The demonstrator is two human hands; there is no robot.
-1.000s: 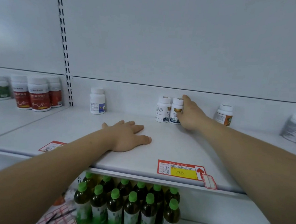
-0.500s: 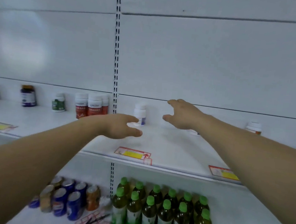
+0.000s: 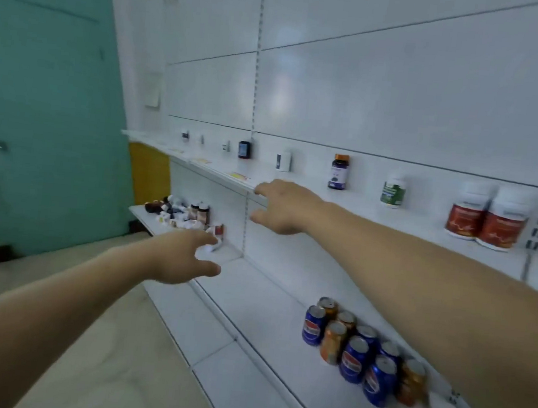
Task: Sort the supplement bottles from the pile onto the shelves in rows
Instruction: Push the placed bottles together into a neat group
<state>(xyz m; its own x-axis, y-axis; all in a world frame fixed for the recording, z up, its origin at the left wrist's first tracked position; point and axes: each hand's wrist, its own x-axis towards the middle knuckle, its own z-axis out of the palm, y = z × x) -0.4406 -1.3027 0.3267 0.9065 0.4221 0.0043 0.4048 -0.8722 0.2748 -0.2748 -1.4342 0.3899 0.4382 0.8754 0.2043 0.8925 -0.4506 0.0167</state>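
Supplement bottles (image 3: 180, 211) lie in a jumbled pile at the far end of the low shelf (image 3: 251, 304), at about 9 o'clock from the middle of the view and close to the teal wall (image 3: 41, 99). Some stand upright and some lie on their sides; their labels are too small to read.

The left hand (image 3: 183, 256) hangs in the air with the pile at its 12 o'clock; its fingers are loosely spread, the thumb apart, and they hold nothing. The right hand (image 3: 285, 207) hovers at the front edge of the upper shelf (image 3: 423, 220), its fingers also loosely spread and empty.

Along the upper shelf, from 3 o'clock toward 10 o'clock, stand two red-labelled bottles (image 3: 486, 216) touching each other, then, well apart, a green-labelled bottle (image 3: 393, 191), an amber bottle (image 3: 339, 172) with an orange cap, a white bottle (image 3: 283, 161) and a dark bottle (image 3: 244, 149). Smaller bottles beyond are blurred.

At 5 o'clock on the low shelf, blue and orange drink cans (image 3: 355, 350) stand packed together.
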